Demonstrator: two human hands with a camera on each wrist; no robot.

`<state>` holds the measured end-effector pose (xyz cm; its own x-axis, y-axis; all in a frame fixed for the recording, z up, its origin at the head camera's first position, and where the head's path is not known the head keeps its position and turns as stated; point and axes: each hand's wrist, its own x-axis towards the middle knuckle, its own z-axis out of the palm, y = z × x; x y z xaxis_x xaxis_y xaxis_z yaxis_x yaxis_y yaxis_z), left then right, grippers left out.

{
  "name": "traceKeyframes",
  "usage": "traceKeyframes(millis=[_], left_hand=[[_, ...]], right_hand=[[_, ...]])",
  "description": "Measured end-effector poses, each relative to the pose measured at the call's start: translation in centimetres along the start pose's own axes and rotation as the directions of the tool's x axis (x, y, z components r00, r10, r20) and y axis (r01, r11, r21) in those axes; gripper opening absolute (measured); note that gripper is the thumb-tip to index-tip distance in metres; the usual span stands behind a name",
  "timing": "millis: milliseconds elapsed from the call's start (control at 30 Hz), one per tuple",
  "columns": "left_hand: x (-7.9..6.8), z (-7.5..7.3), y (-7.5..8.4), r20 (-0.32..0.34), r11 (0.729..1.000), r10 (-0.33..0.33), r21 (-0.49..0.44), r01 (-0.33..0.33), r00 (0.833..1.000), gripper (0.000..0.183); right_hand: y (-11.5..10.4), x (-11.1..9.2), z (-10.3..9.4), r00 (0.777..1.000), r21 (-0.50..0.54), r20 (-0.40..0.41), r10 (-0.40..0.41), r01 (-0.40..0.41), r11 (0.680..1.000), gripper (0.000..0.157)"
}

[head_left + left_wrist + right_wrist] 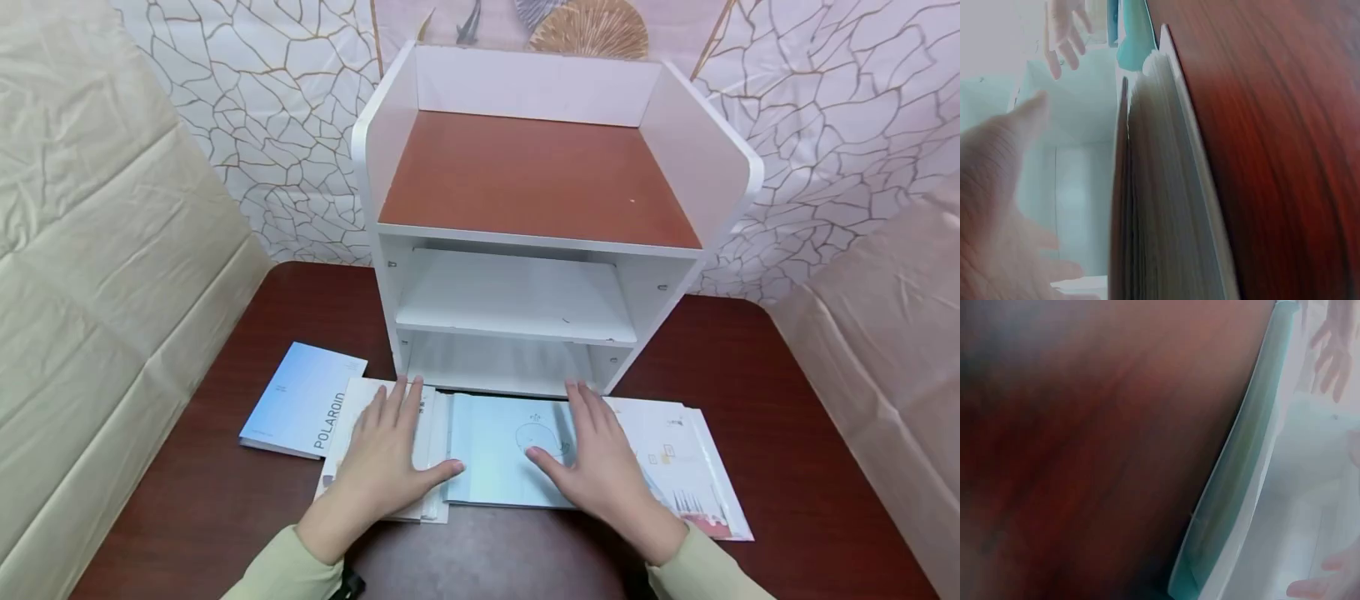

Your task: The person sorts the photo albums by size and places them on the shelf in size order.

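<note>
A white shelf unit (517,337) stands on the far side, two open-fronted compartments beneath its brown top. Just in front, a light blue book (483,450) lies flat, its visible long axis running left to right. White books flank it: a left stack (429,437), and a right stack (667,442) whose near end slants right. The POLAROID book (303,400) lies farther left. Bare tabletop (817,467) stretches right. The left hand (382,467) and right hand (600,467) spread above, fingers straight, thumbs apart; whether they touch, I cannot tell.
</note>
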<state>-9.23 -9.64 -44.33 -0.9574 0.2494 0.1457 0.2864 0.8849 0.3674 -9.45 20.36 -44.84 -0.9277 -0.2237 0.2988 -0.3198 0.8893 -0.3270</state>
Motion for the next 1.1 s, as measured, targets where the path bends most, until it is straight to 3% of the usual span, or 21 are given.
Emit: traceKeyframes(millis=[67, 167, 367, 467, 700, 1000, 1100], left_hand=[[0.1, 0.0, 0.3, -0.001, 0.994, 0.001, -0.110, -0.001, 1.000, 0.119], [0.2, -0.1, 0.9, 0.018, 0.964, -0.019, -0.265, 0.023, 1.000, 0.122], [0.3, 0.0, 2.1, 0.102, 0.891, -0.053, -0.445, 0.093, 0.993, 0.126], [0.3, 0.1, 2.4, 0.139, 0.847, -0.057, -0.518, 0.121, 0.989, 0.127], [0.6, 0.6, 2.6, 0.194, 0.753, -0.046, -0.638, 0.162, 0.980, 0.130], [1.3, 0.9, 2.9, 0.267, 0.572, -0.048, -0.782, 0.245, 0.963, 0.120], [1.5, 1.0, 2.9, 0.289, 0.532, -0.073, -0.799, 0.282, 0.955, 0.115]], right_hand=[[-0.1, -0.2, -0.1, 0.999, 0.097, 0.013, 0.047, -0.048, 0.994, 0.104], [-0.4, -0.5, -0.3, 0.991, 0.205, 0.058, 0.123, -0.132, 0.970, 0.106], [-0.8, -1.1, -0.2, 0.961, 0.264, 0.177, 0.211, -0.252, 0.931, 0.114], [-0.8, -1.3, 0.0, 0.956, 0.256, 0.201, 0.212, -0.260, 0.931, 0.117], [-0.5, -1.5, 0.8, 0.967, 0.233, 0.176, 0.186, -0.224, 0.946, 0.118], [-0.3, -1.5, 1.3, 0.964, 0.212, 0.190, 0.184, -0.224, 0.951, 0.116], [-0.3, -1.5, 1.5, 0.964, 0.204, 0.195, 0.184, -0.223, 0.953, 0.116]])
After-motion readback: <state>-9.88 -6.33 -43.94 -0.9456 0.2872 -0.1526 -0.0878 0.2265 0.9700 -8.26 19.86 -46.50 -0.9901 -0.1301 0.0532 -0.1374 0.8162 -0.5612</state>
